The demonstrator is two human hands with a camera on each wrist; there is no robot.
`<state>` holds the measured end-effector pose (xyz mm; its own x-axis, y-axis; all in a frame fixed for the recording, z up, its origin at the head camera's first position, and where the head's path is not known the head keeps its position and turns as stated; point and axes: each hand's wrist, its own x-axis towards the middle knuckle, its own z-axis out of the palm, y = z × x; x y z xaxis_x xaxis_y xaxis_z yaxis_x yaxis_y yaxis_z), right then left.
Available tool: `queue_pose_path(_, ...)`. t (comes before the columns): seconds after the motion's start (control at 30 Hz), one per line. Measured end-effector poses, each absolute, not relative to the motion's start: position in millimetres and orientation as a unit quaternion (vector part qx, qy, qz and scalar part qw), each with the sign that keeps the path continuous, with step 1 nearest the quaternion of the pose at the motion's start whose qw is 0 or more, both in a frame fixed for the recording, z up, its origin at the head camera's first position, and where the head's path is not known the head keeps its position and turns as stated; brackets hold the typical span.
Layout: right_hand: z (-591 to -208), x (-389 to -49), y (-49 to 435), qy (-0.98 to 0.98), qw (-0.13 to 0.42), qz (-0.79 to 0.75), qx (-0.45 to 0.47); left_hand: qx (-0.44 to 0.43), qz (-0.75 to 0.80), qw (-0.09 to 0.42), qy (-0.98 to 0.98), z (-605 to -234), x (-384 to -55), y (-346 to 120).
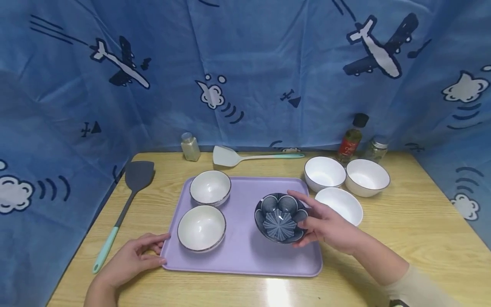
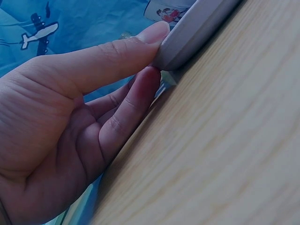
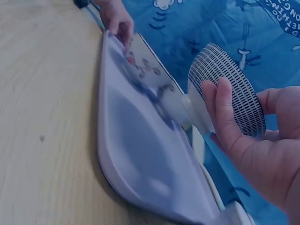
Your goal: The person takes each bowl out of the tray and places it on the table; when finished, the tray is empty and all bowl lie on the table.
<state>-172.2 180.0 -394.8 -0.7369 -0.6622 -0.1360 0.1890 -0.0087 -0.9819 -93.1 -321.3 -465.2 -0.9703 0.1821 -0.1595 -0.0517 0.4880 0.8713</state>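
Note:
A dark blue bowl [image 1: 281, 218] with a petal pattern inside is gripped at its right side by my right hand [image 1: 326, 224]. The right wrist view shows the bowl's checked outside and pale foot held clear above the purple tray [image 1: 245, 266]. At the tray's front left corner, my left hand [image 1: 132, 258] pinches the edge; the left wrist view has the thumb [image 2: 157, 33] on the rim and a fingertip just below. Two white bowls with dark rims, a rear one [image 1: 210, 187] and a front one [image 1: 201, 228], sit on the tray's left half.
Three white bowls [image 1: 325, 172] stand close together right of the tray. Behind them are a red-labelled bottle [image 1: 349, 143] and a lidded jar [image 1: 376, 149]. A white spatula [image 1: 228, 157] and a shaker jar [image 1: 190, 147] lie along the back; a dark turner [image 1: 139, 175] lies left.

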Motion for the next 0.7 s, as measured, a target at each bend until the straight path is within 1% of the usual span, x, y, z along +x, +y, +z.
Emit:
queue_pose_path(0.23, -382.9, -172.1, 227.6, 0.635, 0.3, -0.677, -0.218, 0.028, 0.5, 0.12, 0.857, -462.7, -92.7, -320.7)
queue_pose_path(0.43, -374.7, -172.8, 271.3, 0.609, 0.317, -0.681, -0.254, 0.03, 0.503, 0.123, 0.855, -461.7, -93.9, -319.8)
queue_pose_path(0.7, -372.0, -175.8, 327.8, 0.591, 0.322, -0.695, -0.254, 0.04, 0.518, 0.122, 0.846, -463.4, -93.3, -322.1)
